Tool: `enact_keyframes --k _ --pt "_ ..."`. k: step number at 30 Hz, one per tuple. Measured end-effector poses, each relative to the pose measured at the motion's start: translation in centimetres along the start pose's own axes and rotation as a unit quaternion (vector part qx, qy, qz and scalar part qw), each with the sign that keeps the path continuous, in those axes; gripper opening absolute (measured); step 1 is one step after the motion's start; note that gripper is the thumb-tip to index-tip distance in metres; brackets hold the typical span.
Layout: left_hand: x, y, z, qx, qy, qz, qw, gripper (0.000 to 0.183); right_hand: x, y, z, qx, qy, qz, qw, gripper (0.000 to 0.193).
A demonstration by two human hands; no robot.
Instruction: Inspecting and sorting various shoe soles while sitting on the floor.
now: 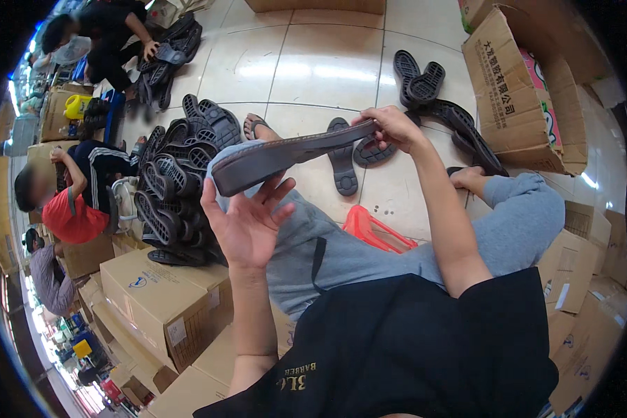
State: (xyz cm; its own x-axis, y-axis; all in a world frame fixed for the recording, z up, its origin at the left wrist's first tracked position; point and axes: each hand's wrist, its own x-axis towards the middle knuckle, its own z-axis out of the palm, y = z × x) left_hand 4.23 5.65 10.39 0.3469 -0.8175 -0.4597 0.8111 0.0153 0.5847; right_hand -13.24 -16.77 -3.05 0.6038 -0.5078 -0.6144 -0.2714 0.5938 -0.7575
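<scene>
A dark brown shoe sole (299, 153) with a stitched upper edge is held sideways in front of me, its thick heel to the left. My left hand (244, 230) is palm up under the heel, thumb against its left end and fingers loosely spread along its lower side. At the thin toe end, my right hand (393, 130) pinches the sole between thumb and fingers. On the tiles beyond lie a single flat sole (343, 157) and another sole (376, 152), partly hidden by my right hand.
A large heap of dark soles (177, 181) is at the left, and more soles (460, 125) lie at the right. Cardboard boxes (167, 296) crowd the left, with an open carton (508, 97) at the right. A red plastic stool (376, 230) is between my legs. Several people work at the left.
</scene>
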Motion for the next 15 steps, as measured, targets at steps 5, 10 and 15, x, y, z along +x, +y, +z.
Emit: enact_keyframes --k 5,10,15 --pt "-2.5 2.9 -3.1 -0.103 0.033 0.000 0.994 0.063 -0.7 -2.1 4.1 -0.022 -0.064 -0.036 0.997 0.034" --pt "-4.5 5.2 -5.8 -0.061 -0.012 0.175 0.983 0.055 -2.5 -3.1 2.5 -0.011 -0.035 -0.071 0.997 0.042" --pt "-5.5 11.5 -17.6 0.024 0.183 0.430 0.884 0.050 1.0 0.9 0.6 0.009 0.021 -0.012 1.000 0.045"
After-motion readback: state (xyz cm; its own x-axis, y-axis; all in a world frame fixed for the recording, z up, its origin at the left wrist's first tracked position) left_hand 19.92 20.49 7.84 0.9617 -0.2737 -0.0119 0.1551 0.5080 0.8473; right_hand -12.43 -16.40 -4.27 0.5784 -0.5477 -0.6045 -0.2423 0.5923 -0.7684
